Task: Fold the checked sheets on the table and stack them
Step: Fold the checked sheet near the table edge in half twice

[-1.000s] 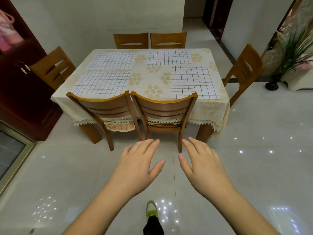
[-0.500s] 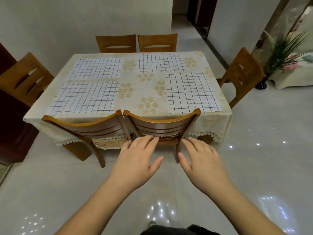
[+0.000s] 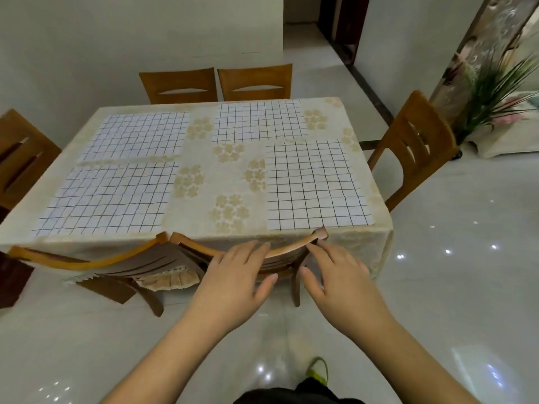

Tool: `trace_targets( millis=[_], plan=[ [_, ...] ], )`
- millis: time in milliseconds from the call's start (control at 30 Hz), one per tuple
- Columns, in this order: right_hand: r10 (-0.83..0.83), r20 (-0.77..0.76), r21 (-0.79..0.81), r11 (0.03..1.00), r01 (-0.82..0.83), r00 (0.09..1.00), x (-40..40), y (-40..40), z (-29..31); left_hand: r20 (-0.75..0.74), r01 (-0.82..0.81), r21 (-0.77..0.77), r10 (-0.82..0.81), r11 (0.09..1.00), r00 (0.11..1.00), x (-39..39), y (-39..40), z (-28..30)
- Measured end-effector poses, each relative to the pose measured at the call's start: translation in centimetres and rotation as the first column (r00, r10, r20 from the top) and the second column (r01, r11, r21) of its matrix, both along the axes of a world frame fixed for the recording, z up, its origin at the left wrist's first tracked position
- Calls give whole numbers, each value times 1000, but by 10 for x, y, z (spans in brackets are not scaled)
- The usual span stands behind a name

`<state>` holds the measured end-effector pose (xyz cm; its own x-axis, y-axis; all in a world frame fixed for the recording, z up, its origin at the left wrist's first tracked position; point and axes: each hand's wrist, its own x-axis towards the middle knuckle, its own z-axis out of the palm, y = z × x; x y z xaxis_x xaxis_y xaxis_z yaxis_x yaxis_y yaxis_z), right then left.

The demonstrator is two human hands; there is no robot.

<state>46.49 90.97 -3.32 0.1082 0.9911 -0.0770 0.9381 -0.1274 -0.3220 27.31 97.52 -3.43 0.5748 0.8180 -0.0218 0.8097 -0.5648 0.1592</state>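
Several white checked sheets lie flat and apart on the table's cream flowered cloth [image 3: 204, 182]: one near left [image 3: 108, 196], one far left [image 3: 137, 135], one far right [image 3: 258, 121] and one near right [image 3: 315, 185]. My left hand [image 3: 233, 275] hovers palm down with straight fingers over the back of the near right chair [image 3: 291, 250]. My right hand [image 3: 338, 275] is beside it, fingers spread, close to the chair's right post. Neither hand holds anything or touches a sheet.
A second chair [image 3: 81, 262] is pushed in at the near left. Two chairs [image 3: 215, 83] stand at the far side, one at the left end [image 3: 20, 156] and one at the right end [image 3: 417, 144]. A potted plant [image 3: 493, 91] stands at the right on the glossy tiled floor.
I have walked closer to the table. Both hands have moved forward from open floor to just over the near right chair's back.
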Motion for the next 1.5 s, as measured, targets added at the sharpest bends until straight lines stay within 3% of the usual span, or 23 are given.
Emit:
trace_targets(
  millis=[267, 800, 1033, 1267, 1500],
  plan=[
    [-12, -88, 84, 996, 20, 996, 81, 69, -1, 63, -68, 44, 65, 997, 996, 80, 59, -3],
    [-29, -88, -15, 1000, 28, 996, 112, 192, -37, 76, -51, -69, 56, 996, 996, 110, 194, -30],
    [-124, -53, -63, 991, 121, 991, 114, 233, -53, 76, 21, -102, -14, 995, 997, 107, 251, -49],
    [-147, -32, -153, 978, 141, 989, 127, 253, -75, 55, 67, -148, -60, 987, 997, 122, 277, -68],
    [-82, -34, -246, 967, 71, 996, 151, 270, -109, 68, 16, -169, -4, 986, 998, 146, 286, -87]
  ],
)
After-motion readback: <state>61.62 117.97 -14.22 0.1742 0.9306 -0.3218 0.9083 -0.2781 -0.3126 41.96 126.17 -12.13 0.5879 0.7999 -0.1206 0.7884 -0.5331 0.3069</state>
